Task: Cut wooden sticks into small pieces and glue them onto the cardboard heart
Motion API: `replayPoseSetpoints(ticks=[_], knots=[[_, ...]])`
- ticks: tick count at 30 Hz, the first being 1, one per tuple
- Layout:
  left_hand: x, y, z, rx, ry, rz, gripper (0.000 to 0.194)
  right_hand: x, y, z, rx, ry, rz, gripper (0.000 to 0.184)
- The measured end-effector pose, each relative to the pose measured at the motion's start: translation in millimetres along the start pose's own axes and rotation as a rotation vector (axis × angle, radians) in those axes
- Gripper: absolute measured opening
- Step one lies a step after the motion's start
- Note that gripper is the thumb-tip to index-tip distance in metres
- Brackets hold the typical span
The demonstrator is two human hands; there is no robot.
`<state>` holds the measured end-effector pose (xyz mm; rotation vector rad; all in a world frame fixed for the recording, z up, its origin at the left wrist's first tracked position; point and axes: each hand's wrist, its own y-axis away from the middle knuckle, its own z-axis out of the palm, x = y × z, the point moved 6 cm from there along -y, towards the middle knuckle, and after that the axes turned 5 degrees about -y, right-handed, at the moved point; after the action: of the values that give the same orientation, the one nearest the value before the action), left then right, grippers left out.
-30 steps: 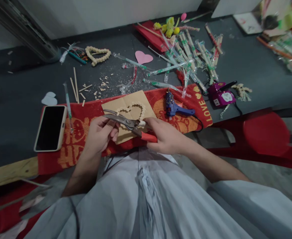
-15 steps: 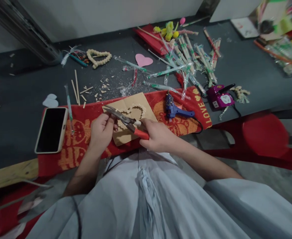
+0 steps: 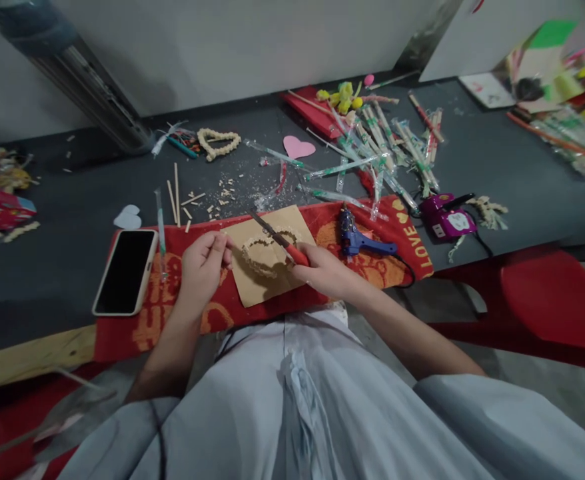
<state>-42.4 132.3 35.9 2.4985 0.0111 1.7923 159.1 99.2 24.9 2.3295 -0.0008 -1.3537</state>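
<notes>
My right hand (image 3: 325,270) is wrapped round the red handle of a pair of shears (image 3: 274,233), whose grey blades point up and left over a brown card (image 3: 252,297). On that card lies a heart outline (image 3: 258,269) built from small pale pieces, partly covered by the shears and my right hand. At the card's left edge my left hand (image 3: 203,263) has its thumb and fingertips pressed together. Whatever sits in that pinch is too small to make out. A red and orange towel (image 3: 212,313) lies under the card.
A blue glue gun (image 3: 367,243) rests on the towel's right side, and a phone (image 3: 125,272) on its left. Behind are thin sticks (image 3: 176,193), cut bits, a second pale heart (image 3: 217,147), a pink paper heart (image 3: 298,147) and wrapped sticks (image 3: 412,153). A purple device (image 3: 446,217) stands right.
The shears have moved away from my left hand's fingertips and turned, their blades now closer together. My left hand keeps its pinch. The view has shifted, so the table appears lower and farther right.
</notes>
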Motion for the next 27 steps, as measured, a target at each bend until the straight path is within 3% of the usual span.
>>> replayPoseSetpoints(ticks=[7,12,16,27], knots=[[-2,-1,7.2,-0.016,0.093,-0.042,0.02,8,0,9,-0.012,-0.088,-0.002,0.011],[-3,2,24.5,-0.09,0.38,-0.134,0.025,7,3,9,0.027,-0.11,-0.029,0.012],[-2,3,33.1,-0.154,0.561,-0.234,0.018,9,5,8,0.031,-0.127,-0.006,0.011],[-5,6,34.8,-0.17,0.561,-0.371,0.021,12,13,12,0.014,-0.206,0.009,0.012]])
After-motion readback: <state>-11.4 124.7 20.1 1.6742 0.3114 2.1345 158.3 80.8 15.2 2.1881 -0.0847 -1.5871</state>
